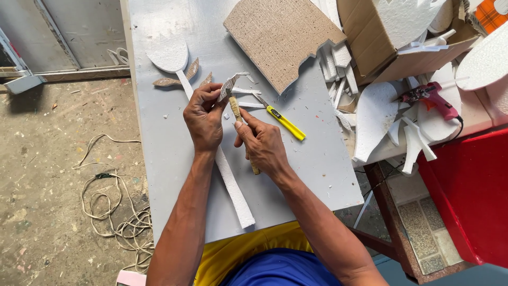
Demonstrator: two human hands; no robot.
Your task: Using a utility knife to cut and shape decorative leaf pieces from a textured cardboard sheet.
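Note:
My left hand (203,117) pinches a small leaf-shaped piece of white foam with a brown face (228,87) above the grey table (169,159). My right hand (263,144) grips a knife with a tape-wrapped handle (236,112); its tip meets the foam piece. Under my hands lies a long white foam spoon-like shape (172,54) whose stem runs toward me. A yellow utility knife (284,122) lies on the table just right of my hands.
A brown-faced foam board (280,37) lies at the table's back. To its right stand a cardboard box (386,37), white foam offcuts (373,116) and a red glue gun (431,98). A rope (114,212) lies coiled on the floor at left.

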